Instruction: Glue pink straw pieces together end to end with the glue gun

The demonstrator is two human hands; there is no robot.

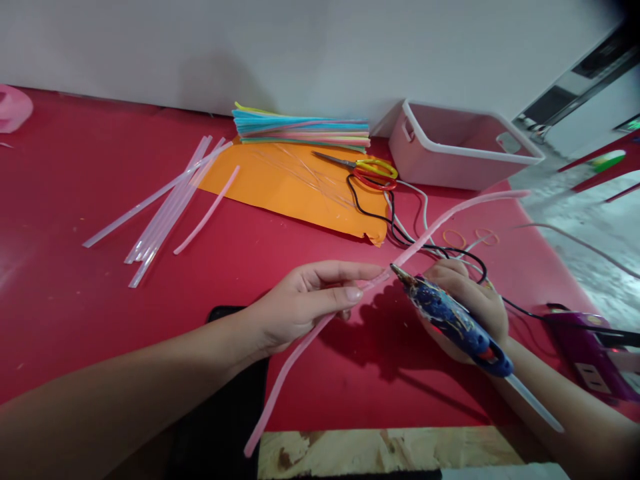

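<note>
My left hand [310, 300] pinches a long pink flexible stick [450, 217] between thumb and fingers, held above the red table. The stick runs from the table's front edge up toward the white bin. My right hand [470, 307] grips a blue glue gun [453, 323] whose nozzle touches the pink stick just right of my left fingertips. A clear glue stick pokes out of the gun's back. A black cord runs from the gun across the table.
Several clear glue sticks [165, 207] lie at the left. An orange sheet [295, 183], scissors [367, 168] and a bundle of coloured straws [303, 128] sit at the back. A white bin [457, 143] stands back right, a purple device [590, 350] at the right, a black object [225, 400] near me.
</note>
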